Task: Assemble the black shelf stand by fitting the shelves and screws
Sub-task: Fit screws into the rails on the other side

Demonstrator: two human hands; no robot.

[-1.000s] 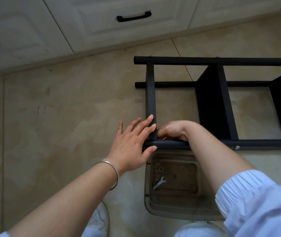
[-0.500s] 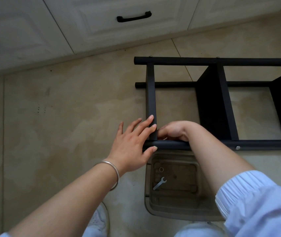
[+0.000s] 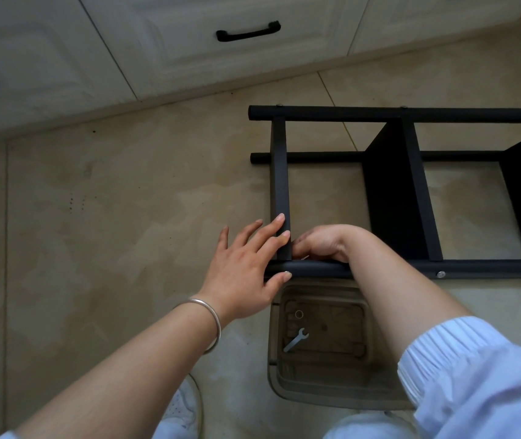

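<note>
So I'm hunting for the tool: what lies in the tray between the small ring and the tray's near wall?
In the head view, a small wrench lies on the tray floor, nearer than the ring.

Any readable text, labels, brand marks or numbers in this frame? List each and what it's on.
None readable.
Black metal shelf stand: no label or marking shows.
Small silver wrench in the clear plastic bin: any stamp is too small to read.
White cabinet drawers: plain, only black handles.
</note>
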